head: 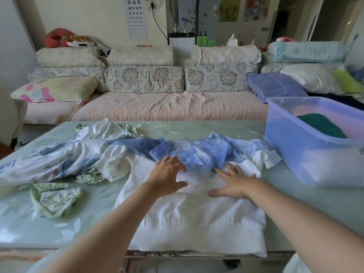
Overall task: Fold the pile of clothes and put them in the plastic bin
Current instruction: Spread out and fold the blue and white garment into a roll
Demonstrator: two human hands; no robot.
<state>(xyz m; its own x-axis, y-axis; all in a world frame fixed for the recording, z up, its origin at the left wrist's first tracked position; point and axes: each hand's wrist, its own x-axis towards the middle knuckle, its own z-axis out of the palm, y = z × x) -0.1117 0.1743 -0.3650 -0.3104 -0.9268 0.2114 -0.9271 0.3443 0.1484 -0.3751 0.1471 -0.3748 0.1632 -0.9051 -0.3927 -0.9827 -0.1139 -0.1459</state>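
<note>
White top point(197, 215) lies flat under the left hand point(167, 179) and right hand point(234, 185), fingers straight and spread on its chest, at the near edge of the table point(307, 217). Unfolded clothes point(65, 160) lie heaped to its left; the plastic bin point(295, 154) stands to its right, a green garment point(321, 125) inside.

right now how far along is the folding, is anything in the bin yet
Done: one dark green garment lies in the plastic bin. In hand: the left hand and right hand rest open on the white and blue top, spread flat on the table, not yet folded. Left: the blue-flowered white garment and the green patterned piece, both crumpled at the table's left.
</note>
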